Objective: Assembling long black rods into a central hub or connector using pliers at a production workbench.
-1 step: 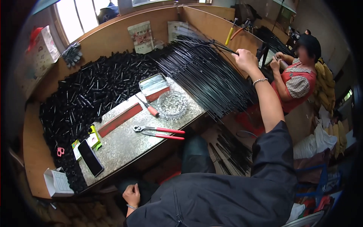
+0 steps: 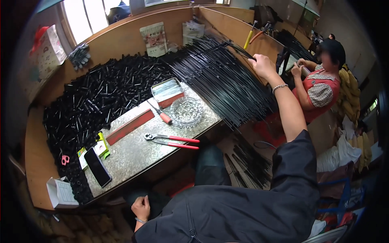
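My right hand [image 2: 264, 67] is stretched out at the upper right, its fingers closed on the ends of several thin black rods [image 2: 239, 50]. Those rods reach left over a wide pile of similar black rods [image 2: 221, 81] lying side by side. My left hand [image 2: 141, 208] rests low by my lap with the fingers curled in, and I see nothing in it. On the stone-topped bench [image 2: 133, 152] between them lie pliers with red handles [image 2: 174, 141], a screwdriver-like tool with an orange-red handle [image 2: 165, 118], and a clear round dish of small metal parts [image 2: 186, 111].
A tin of thin metal pins [image 2: 167, 90], a red bar [image 2: 131, 126] and a phone [image 2: 97, 167] are on the bench. Black tubular pieces [image 2: 97, 93] heap behind it. Pink scissors [image 2: 65, 159] lie left. A co-worker [image 2: 318, 87] sits at right beyond a wooden partition [image 2: 227, 24].
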`<state>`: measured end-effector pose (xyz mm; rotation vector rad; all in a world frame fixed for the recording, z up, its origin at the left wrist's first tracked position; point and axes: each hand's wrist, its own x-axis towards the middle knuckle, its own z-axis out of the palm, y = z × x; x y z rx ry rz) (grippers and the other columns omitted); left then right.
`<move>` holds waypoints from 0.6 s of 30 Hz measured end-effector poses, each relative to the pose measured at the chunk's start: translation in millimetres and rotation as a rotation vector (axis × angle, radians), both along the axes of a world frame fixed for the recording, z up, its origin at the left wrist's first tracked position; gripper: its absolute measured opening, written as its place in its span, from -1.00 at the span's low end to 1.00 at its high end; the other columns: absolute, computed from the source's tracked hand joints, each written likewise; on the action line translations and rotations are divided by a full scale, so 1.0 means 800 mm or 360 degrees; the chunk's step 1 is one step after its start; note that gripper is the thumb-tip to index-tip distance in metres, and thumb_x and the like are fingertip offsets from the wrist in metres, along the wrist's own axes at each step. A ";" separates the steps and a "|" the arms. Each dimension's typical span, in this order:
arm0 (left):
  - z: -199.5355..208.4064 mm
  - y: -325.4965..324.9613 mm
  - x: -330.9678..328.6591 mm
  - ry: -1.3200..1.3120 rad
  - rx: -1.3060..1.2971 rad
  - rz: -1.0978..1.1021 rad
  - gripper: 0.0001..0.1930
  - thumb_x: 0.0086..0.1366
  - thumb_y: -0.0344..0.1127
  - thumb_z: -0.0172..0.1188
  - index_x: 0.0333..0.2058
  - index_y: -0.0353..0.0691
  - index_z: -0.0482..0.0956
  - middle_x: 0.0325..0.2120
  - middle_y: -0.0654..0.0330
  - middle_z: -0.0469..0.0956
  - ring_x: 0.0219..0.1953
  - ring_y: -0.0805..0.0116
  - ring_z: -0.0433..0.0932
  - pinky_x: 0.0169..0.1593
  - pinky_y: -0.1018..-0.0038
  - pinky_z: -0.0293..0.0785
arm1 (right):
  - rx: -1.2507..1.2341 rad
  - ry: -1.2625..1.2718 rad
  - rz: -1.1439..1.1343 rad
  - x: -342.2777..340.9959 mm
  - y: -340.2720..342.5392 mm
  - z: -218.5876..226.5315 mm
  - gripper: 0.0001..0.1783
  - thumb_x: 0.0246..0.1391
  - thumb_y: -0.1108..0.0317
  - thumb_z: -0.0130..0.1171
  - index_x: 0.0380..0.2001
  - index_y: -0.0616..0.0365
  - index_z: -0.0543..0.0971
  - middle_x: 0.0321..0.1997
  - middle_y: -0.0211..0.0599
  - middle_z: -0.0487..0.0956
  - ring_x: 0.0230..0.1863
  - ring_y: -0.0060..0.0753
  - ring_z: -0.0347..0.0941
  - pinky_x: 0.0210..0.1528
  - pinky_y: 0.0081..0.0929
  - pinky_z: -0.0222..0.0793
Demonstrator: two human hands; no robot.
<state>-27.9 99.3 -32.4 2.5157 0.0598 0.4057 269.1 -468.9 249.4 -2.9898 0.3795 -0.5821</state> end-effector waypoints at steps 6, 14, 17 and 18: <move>0.029 -0.027 0.018 -0.0043 -0.0390 -0.0208 -0.87 0.08 -0.44 0.26 -0.59 -0.31 0.53 -0.67 0.07 0.47 -0.67 0.18 0.44 -0.56 0.43 0.32 | 0.0141 0.0264 0.0249 0.032 0.021 -0.006 -0.62 0.09 0.08 0.09 -0.34 0.24 0.56 -0.24 0.00 0.58 -0.13 0.03 0.49 -0.11 -0.15 0.38; 0.053 -0.052 0.023 -0.0071 -0.0467 -0.0357 -0.88 0.10 -0.41 0.26 -0.56 -0.28 0.55 -0.67 0.10 0.46 -0.66 0.22 0.44 -0.56 0.45 0.32 | 0.0518 -0.0085 0.0526 0.053 0.063 0.018 -0.65 0.10 0.17 0.12 -0.43 0.33 0.57 -0.43 0.02 0.58 -0.35 -0.15 0.51 -0.25 -0.33 0.37; 0.055 -0.055 0.021 0.0000 -0.0495 -0.0371 -0.88 0.10 -0.40 0.26 -0.56 -0.28 0.57 -0.67 0.10 0.48 -0.64 0.21 0.46 -0.54 0.45 0.34 | 0.0716 -0.0106 0.0638 0.072 0.094 0.027 -0.69 0.14 0.24 0.08 -0.56 0.27 0.50 -0.64 -0.36 0.45 -0.60 -0.57 0.30 -0.49 -0.49 0.26; 0.056 -0.058 0.021 -0.0004 -0.0497 -0.0359 -0.88 0.10 -0.40 0.26 -0.56 -0.28 0.57 -0.67 0.10 0.48 -0.64 0.21 0.46 -0.54 0.45 0.34 | 0.0713 -0.0104 0.0650 0.073 0.107 0.033 -0.69 0.14 0.24 0.08 -0.56 0.27 0.50 -0.64 -0.36 0.45 -0.60 -0.57 0.30 -0.49 -0.49 0.26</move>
